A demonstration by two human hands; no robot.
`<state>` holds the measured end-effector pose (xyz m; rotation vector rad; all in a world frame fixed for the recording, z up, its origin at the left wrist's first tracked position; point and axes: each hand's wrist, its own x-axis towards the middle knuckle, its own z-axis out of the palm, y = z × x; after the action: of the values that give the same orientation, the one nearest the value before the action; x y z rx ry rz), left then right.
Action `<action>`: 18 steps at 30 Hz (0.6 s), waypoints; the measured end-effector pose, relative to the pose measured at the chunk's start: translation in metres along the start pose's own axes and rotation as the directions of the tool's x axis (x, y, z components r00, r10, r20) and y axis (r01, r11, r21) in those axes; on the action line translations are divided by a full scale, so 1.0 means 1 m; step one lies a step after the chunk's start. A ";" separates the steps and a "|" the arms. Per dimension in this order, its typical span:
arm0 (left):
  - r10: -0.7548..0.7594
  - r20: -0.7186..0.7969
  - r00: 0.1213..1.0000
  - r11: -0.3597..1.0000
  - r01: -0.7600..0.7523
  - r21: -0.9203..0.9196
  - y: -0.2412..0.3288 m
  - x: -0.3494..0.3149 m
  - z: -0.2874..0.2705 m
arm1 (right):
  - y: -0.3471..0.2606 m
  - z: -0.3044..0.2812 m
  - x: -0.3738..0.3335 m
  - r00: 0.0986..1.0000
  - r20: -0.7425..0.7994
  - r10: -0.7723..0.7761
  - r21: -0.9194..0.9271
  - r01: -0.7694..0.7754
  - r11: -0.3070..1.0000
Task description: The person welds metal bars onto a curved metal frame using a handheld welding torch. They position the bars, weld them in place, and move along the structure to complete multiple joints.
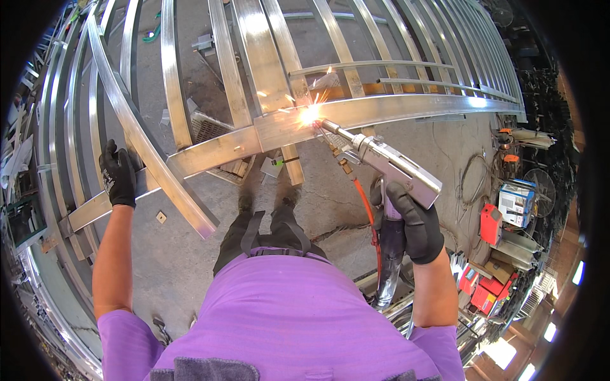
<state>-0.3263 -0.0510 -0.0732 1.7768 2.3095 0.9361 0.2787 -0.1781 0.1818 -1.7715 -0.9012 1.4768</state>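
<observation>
Clamping right hand [412,222] around torch [406,168], on near side of rail [273,130]. Aiming torch tip at middle part of rail, throwing bright sparks [310,115] there. Placing left hand [117,174] at left part of rail, not showing whether clamped on it or loose. Trailing red hose [370,213] from torch, on near side of rail. Showing slanted bar [143,143] crossing over left half of rail.
</observation>
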 end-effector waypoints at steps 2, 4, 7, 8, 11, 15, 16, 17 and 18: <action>0.006 -0.002 1.000 1.000 -0.006 0.006 0.001 0.000 0.000 | 0.001 0.000 -0.001 1.000 -0.007 -0.003 -0.002 0.003 1.000; 0.014 -0.005 1.000 1.000 -0.014 0.010 0.001 0.000 0.000 | 0.002 0.000 -0.001 1.000 -0.015 -0.003 0.001 0.003 1.000; 0.014 -0.004 1.000 1.000 -0.014 0.009 0.001 0.000 0.000 | 0.003 -0.002 -0.001 1.000 -0.012 0.011 -0.003 -0.011 1.000; 0.013 -0.002 1.000 1.000 -0.013 0.008 0.000 0.000 0.000 | 0.003 -0.002 -0.001 1.000 -0.012 0.011 -0.005 -0.011 1.000; -0.001 0.003 1.000 1.000 0.001 0.001 0.000 0.000 0.000 | 0.003 -0.002 -0.001 1.000 -0.018 0.011 -0.006 -0.011 1.000; -0.015 0.000 1.000 1.000 0.015 -0.006 -0.001 0.000 0.001 | 0.002 -0.003 -0.001 1.000 0.005 0.024 0.034 -0.024 0.999; -0.014 0.001 1.000 1.000 0.014 -0.003 -0.001 0.001 0.001 | 0.002 -0.005 -0.001 0.999 0.021 0.027 0.049 -0.028 0.998; -0.012 0.002 1.000 1.000 0.012 -0.001 0.000 0.001 0.001 | 0.002 -0.005 -0.001 0.999 0.022 0.034 0.055 -0.035 0.998; -0.016 0.003 1.000 1.000 0.016 0.004 0.000 0.001 0.001 | 0.002 -0.005 -0.001 0.999 0.023 0.040 0.062 -0.041 0.997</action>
<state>-0.3259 -0.0500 -0.0733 1.7578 2.3222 0.9263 0.2836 -0.1807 0.1816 -1.7410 -0.8257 1.5361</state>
